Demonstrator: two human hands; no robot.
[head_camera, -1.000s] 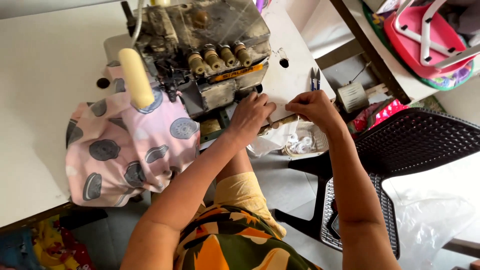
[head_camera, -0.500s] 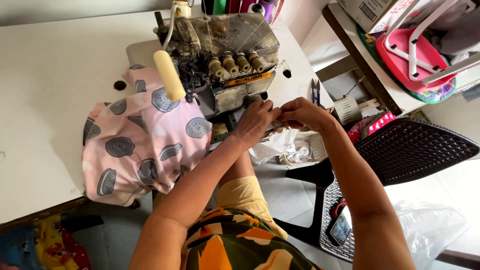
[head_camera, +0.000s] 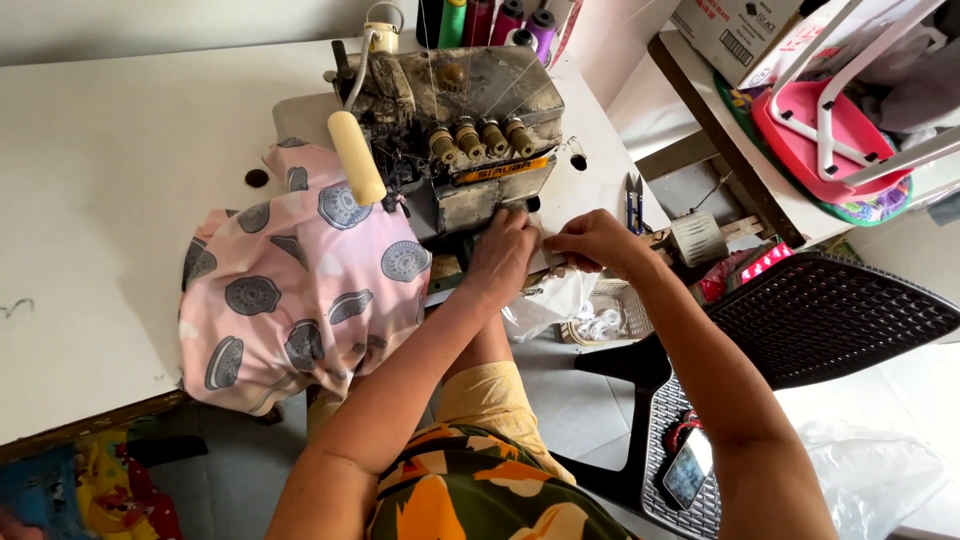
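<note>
Table (head_camera: 110, 200), white and broad, fills the left half of your view, with a worn grey overlock sewing machine (head_camera: 470, 120) standing at its right end. Pink cloth (head_camera: 290, 290) printed with grey round shapes lies heaped just left of the machine, spilling over the table's front edge toward your lap. To your right sits a black plastic chair (head_camera: 830, 320) with a perforated seat, and a phone (head_camera: 685, 475) lies on a second black seat below it. Beyond that, a pink stool (head_camera: 830, 130) rests upside down on a side shelf. A cream-coloured handle (head_camera: 357, 158) angles down across the machine's left face, and thread cones (head_camera: 490, 15) stand behind it.

Your left hand (head_camera: 503, 255) lies flat at the machine's front, below the row of tension knobs (head_camera: 480, 138), fingers bent onto a small pale piece whose kind you cannot tell from here. Your right hand (head_camera: 592, 243) is just beside it, fingers pinched narrowly on the same spot; what the pinch holds is hidden. Small blue-handled snips (head_camera: 635, 200) lie on the table just beyond your right hand.
</note>
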